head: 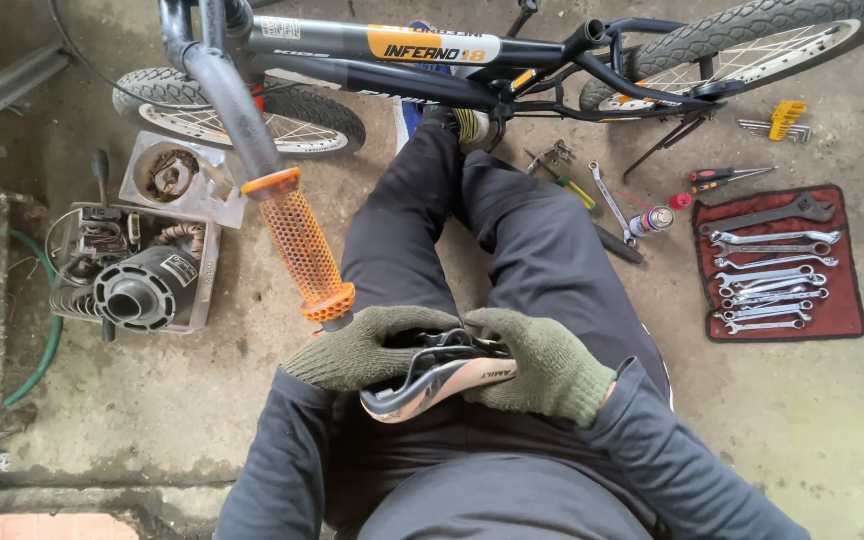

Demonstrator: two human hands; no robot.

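Observation:
I sit on a concrete floor with a small black bicycle (422, 62) lying across my legs. Both hands wear olive knit gloves. My left hand (357, 347) and my right hand (544, 362) together hold a bicycle saddle (432, 380), upside down over my lap, its black rails facing up and its pale, dark-edged shell below. The left hand grips the saddle's nose side, the right hand the wider end. An orange handlebar grip (302, 245) on the black handlebar points down just above my left hand.
A red tool roll (847, 250) with several spanners lies at the right. Loose tools, a small spray can (652, 221) and hex keys (784, 120) lie near the rear wheel. An old motor assembly (137, 270) and a green hose (47, 330) are at the left.

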